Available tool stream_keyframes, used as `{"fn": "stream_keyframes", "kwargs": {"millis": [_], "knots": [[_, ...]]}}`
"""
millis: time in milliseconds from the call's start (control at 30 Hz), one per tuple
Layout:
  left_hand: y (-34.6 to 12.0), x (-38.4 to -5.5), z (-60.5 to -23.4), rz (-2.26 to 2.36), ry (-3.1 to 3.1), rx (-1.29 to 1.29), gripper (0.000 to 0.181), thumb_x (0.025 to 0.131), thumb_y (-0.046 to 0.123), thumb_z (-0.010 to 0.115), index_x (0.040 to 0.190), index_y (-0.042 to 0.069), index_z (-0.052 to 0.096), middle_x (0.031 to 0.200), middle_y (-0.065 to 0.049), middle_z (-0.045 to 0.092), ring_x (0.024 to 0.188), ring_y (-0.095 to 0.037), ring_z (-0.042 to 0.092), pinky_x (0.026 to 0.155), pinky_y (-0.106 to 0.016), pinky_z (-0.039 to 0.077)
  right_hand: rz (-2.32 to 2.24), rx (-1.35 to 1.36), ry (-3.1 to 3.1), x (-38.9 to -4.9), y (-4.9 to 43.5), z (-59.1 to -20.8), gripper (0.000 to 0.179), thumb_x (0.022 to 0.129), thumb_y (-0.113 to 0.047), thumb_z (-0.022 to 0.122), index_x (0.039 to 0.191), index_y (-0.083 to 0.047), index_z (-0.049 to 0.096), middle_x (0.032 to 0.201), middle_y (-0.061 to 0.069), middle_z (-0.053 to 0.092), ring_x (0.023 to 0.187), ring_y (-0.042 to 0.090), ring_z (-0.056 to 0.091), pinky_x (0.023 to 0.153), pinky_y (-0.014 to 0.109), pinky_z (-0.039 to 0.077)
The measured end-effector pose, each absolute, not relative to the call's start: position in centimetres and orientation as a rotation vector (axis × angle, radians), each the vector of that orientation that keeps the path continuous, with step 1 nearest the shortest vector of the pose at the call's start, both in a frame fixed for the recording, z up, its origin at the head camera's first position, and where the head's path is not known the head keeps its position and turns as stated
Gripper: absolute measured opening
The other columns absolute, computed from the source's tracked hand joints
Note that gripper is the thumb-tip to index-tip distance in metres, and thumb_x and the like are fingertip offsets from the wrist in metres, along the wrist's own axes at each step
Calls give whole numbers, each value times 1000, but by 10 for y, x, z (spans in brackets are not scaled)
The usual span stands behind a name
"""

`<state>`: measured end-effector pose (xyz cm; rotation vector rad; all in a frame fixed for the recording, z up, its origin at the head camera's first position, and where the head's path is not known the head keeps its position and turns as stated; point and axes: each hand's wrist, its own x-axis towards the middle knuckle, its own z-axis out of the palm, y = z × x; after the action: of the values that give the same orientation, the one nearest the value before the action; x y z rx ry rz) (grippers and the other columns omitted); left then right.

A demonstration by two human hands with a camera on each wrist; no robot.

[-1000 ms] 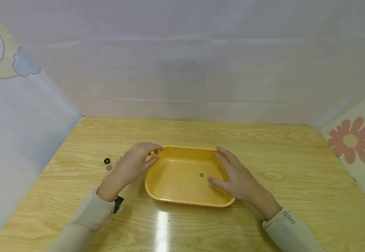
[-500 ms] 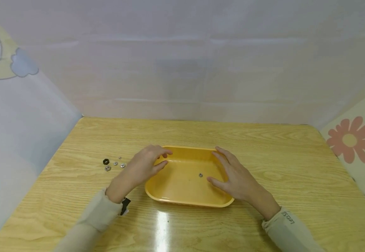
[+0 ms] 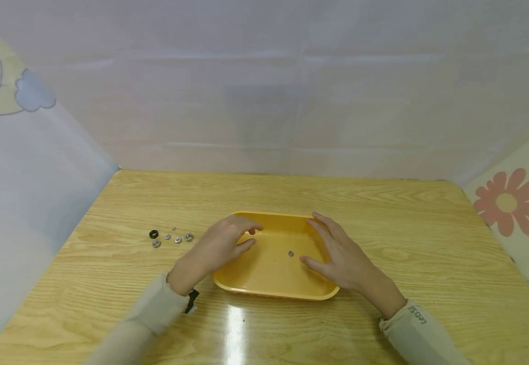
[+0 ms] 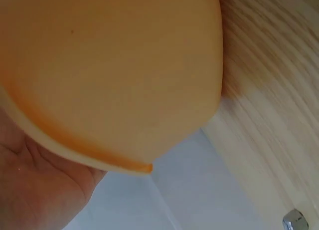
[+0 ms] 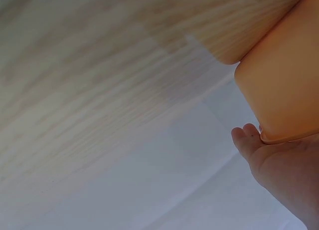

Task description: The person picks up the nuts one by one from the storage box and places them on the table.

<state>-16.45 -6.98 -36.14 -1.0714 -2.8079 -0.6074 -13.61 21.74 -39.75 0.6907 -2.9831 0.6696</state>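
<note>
A yellow plastic tray (image 3: 264, 276) stands on the wooden table, with one small metal nut (image 3: 291, 253) on its floor. My left hand (image 3: 220, 243) reaches over the tray's left side. Its thumb and index finger are apart, and I see nothing between them; the other fingers are partly hidden. My right hand (image 3: 344, 256) lies across the right rim, fingers nearly straight toward the far corner and thumb over the inside. In the right wrist view, its palm is against the tray wall (image 5: 284, 90). Left of the tray lie a black nut (image 3: 153, 234) and several silver nuts (image 3: 188, 237).
The wooden table (image 3: 406, 218) extends on both sides of the tray and meets a pale cloth backdrop (image 3: 269, 101) at the back. Printed cloths with a flower (image 3: 506, 203) and a cloud (image 3: 35, 91) hang at the sides. One silver nut (image 4: 295, 220) shows in the left wrist view.
My left hand has moved right, from the tray's left edge to farther over it, uncovering silver nuts on the table. The right hand, the tray and the nut inside have stayed put.
</note>
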Motion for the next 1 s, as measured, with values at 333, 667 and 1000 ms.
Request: {"fn": "stream_keyframes", "kwargs": {"millis": [333, 667, 1000], "knots": [[-60, -164, -366, -633, -2795, -1127, 27, 91, 12, 71, 118, 9, 69, 107, -5, 74, 100, -21, 68, 88, -36, 57, 662, 687, -2973, -137, 218, -398, 83, 93, -54, 61, 154, -7, 31, 163, 13, 22, 146, 37, 31, 109, 57, 41], [-50, -165, -369, -675, -2798, -1139, 26, 92, 12, 70, 118, 9, 70, 105, -4, 74, 99, -21, 68, 85, -36, 56, 655, 693, -2979, -138, 218, -397, 83, 93, -54, 61, 154, -7, 31, 162, 13, 22, 145, 38, 32, 109, 57, 42], [-43, -165, -372, -707, -2788, -1172, 25, 92, 12, 70, 117, 9, 70, 103, -4, 74, 97, -22, 68, 82, -36, 57, 668, 679, -2993, -137, 217, -397, 82, 94, -54, 61, 154, -7, 31, 162, 13, 22, 146, 37, 31, 109, 57, 41]]}}
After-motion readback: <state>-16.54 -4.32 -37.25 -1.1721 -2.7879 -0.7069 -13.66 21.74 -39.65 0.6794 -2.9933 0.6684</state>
